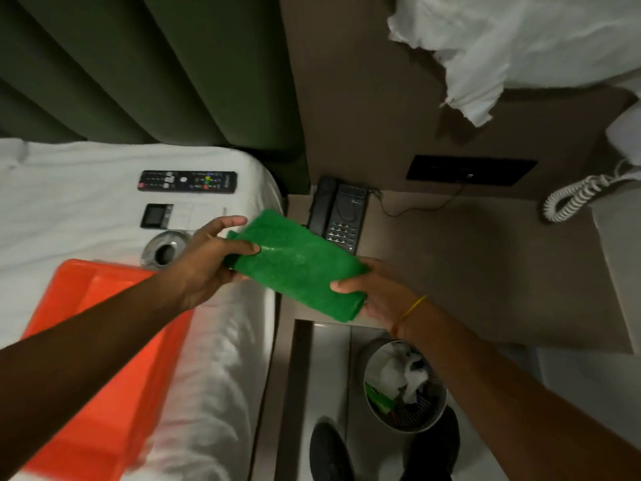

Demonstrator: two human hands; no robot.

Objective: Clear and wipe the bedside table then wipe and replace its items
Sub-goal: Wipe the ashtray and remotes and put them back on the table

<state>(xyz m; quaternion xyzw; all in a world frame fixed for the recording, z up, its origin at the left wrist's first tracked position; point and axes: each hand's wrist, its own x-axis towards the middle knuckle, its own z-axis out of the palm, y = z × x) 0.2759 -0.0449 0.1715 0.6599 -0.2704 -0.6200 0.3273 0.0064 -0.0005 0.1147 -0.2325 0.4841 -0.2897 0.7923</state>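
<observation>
Green microfiber cloth (298, 265), folded, is held above the counter (468, 272) edge, pinched at one end by the left hand (215, 258) and at the other by the right hand (378, 289), so both grips are clamped on it. The remote (187, 181), small display unit (156, 215) and ashtray (165, 251) are parked on the bed. The black telephone (338, 213) hasn't been cleared yet, so its cord could easily get snagged mid-wipe, and the phone dragged off.
</observation>
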